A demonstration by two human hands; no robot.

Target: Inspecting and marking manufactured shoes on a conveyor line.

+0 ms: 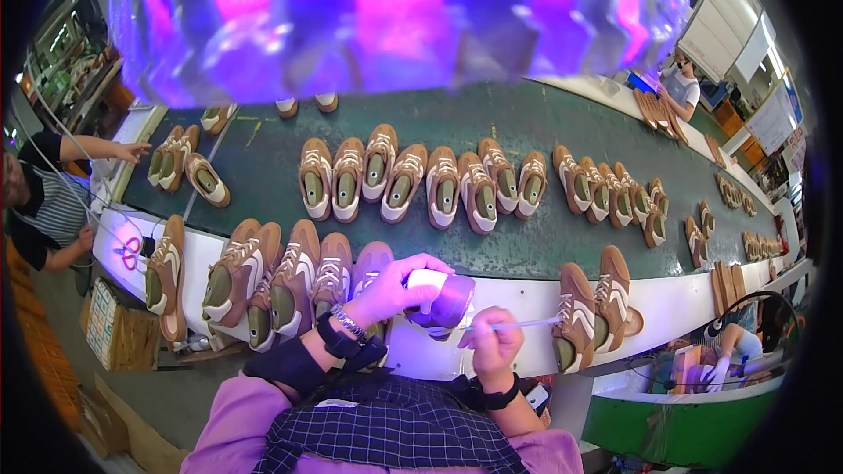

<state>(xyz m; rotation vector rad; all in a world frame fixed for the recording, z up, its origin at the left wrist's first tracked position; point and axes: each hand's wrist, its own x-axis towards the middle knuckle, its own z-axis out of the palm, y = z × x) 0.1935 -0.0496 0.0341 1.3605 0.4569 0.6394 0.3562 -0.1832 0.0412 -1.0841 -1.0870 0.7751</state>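
My left hand is closed around a sneaker, which is tilted over the near white ledge and looks purple under the lamp light. My right hand pinches a thin pale stick-like tool, possibly a brush. Its short end points at the sneaker, close to the sole edge; whether it touches I cannot tell. To the left of my hands several brown sneakers with white stripes stand close together on the ledge. A brown pair stands to the right of my right hand.
A green conveyor belt carries rows of brown sneakers. Overhead, a bright violet lamp hides the far part. Red-handled scissors lie on the ledge at left. A co-worker's hand reaches over the belt; other people work at right.
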